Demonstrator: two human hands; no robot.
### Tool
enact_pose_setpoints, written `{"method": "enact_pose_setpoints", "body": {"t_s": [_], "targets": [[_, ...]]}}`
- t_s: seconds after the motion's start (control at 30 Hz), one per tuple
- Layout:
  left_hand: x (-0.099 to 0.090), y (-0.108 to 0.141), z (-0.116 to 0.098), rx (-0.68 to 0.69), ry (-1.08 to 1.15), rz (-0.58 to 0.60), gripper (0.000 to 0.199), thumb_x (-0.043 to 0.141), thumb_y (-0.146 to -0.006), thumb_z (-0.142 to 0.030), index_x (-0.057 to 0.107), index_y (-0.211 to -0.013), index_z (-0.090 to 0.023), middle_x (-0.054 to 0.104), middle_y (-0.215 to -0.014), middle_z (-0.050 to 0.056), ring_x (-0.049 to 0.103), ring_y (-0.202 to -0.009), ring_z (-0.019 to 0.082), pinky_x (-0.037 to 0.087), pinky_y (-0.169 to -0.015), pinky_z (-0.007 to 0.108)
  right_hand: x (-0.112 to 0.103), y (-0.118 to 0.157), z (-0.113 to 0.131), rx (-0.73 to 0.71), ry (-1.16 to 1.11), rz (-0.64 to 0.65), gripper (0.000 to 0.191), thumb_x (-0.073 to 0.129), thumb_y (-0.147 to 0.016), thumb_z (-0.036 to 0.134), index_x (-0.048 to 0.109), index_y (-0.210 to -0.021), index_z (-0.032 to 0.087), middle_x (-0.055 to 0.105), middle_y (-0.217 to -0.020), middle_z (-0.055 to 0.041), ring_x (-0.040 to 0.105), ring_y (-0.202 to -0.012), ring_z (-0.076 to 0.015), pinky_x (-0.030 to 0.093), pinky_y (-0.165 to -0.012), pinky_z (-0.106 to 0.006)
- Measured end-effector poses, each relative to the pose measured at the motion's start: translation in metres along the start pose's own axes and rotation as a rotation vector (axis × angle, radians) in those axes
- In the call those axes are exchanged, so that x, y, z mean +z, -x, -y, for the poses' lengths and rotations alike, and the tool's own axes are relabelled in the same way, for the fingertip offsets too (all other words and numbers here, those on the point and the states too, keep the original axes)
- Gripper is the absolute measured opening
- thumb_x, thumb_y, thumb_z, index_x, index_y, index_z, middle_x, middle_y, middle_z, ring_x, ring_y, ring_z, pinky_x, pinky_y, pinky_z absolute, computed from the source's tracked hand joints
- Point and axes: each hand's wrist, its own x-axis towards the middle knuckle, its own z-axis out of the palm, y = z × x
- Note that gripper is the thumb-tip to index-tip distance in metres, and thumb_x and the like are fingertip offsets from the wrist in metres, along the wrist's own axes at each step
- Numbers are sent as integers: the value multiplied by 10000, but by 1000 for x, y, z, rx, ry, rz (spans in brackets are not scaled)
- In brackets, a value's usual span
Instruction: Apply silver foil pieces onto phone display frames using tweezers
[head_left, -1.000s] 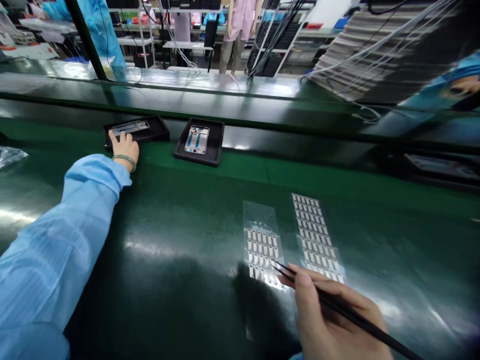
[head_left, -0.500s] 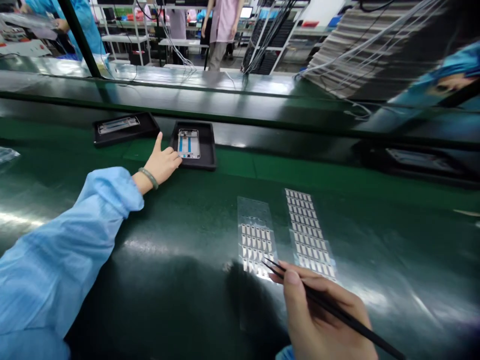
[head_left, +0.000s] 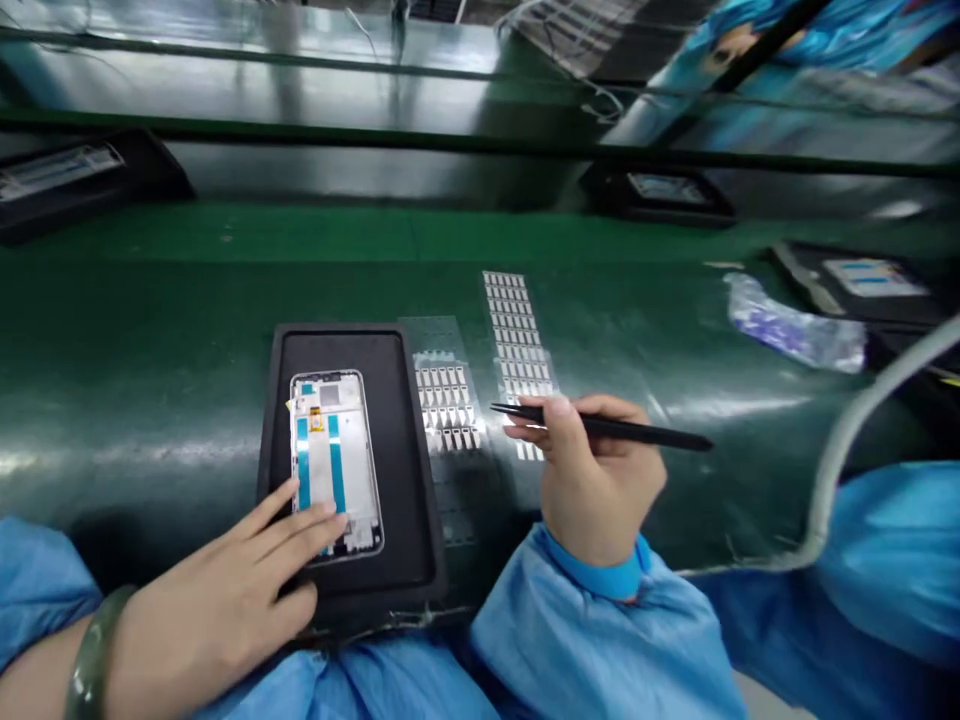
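A black tray (head_left: 405,500) lies close in front of me, with a silver phone frame (head_left: 356,420) in it that bears blue strips and a small orange flex part. My left hand (head_left: 247,570) rests on the frame's lower part, fingers stretched out, holding nothing. In my right hand (head_left: 600,480) are black tweezers (head_left: 637,432), tips pointing left. Those tips hover between two clear sheets of small metallic stickers: the nearer sheet (head_left: 448,400) lies beside the tray, partly without stickers, and the farther sheet (head_left: 514,320) is behind my fingers.
More black trays with phone frames stand at the far left (head_left: 161,180), the back (head_left: 615,195) and the right (head_left: 795,265). A crumpled plastic bag (head_left: 795,325) lies at right. A grey cable (head_left: 847,440) curves up near my right sleeve. Another person's sleeve (head_left: 847,40) shows beyond the bench.
My left hand and the tray with the phone frame have come from the back of the bench to right in front of me. The tweezers now lie flatter. The view has turned right and down.
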Motion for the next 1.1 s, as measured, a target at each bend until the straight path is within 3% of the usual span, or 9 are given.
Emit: {"method": "enact_pose_setpoints", "body": {"t_s": [0.1,0.23,0.3,0.4,0.57,0.67,0.83,1.0,1.1], "targets": [[4,7,-12,8,-33,-25,256,421,-954,-224,637,-820,-191,599,-1261,46,476,-1250,176,284,-1134,390,-17,1,3,22,71,-27,264,737,-735,344,545,-837,194,694,-703,19,703,-596,-160,600,-526,-267],[-11,0,-10,81,-95,-63,378,288,-1003,-307,659,-1002,-230,653,-1176,9,597,-1066,162,436,-935,316,-42,3,5,25,189,-97,288,745,-717,365,551,-838,191,688,-693,10,695,-571,-166,609,-542,-290],[-21,-19,-4,133,-100,-12,367,306,-1003,-356,643,-1059,-221,662,-1156,5,628,-983,172,457,-870,330,-54,3,2,44,247,-139,299,746,-707,379,545,-829,194,682,-678,11,684,-542,-164,604,-542,-294],[-24,-63,3,200,-70,26,385,372,-975,-426,624,-1092,-159,612,-1235,70,597,-1049,230,449,-873,378,-66,4,-10,101,264,-200,312,747,-689,400,533,-802,204,666,-640,19,667,-516,-166,593,-535,-303],[8,-140,2,344,-128,62,578,449,-890,-582,559,-1197,-105,523,-1349,104,467,-1231,265,399,-941,396,-73,9,-23,107,269,-181,263,640,-778,449,542,-793,205,659,-687,8,661,-583,-162,569,-606,-326],[33,-167,-3,400,-159,72,637,408,-890,-624,520,-1248,-109,482,-1389,115,401,-1295,279,356,-969,426,-77,13,-15,62,474,-117,314,457,-887,483,590,-866,199,674,-790,-37,668,-721,-188,532,-644,-337],[56,-179,-8,421,-160,93,638,399,-896,-619,506,-1266,-111,462,-1398,144,427,-1284,270,338,-975,437,-82,21,-4,218,840,-16,361,397,-908,491,620,-968,213,652,-626,-22,631,-629,-201,468,-653,-354],[60,-177,-10,410,-131,57,618,438,-888,-601,520,-1250,-106,483,-1381,140,439,-1269,270,351,-965,452,-79,26,-6,308,698,-24,376,420,-893,507,616,-975,196,695,-699,-26,521,-432,-119,425,-488,-278],[60,-177,-11,406,-139,33,615,440,-885,-606,530,-1239,-112,498,-1368,138,451,-1251,270,341,-971,459,-75,24,-6,347,516,-86,345,493,-854,507,591,-912,181,727,-868,-72,501,-398,-92,378,-371,-240]]}}
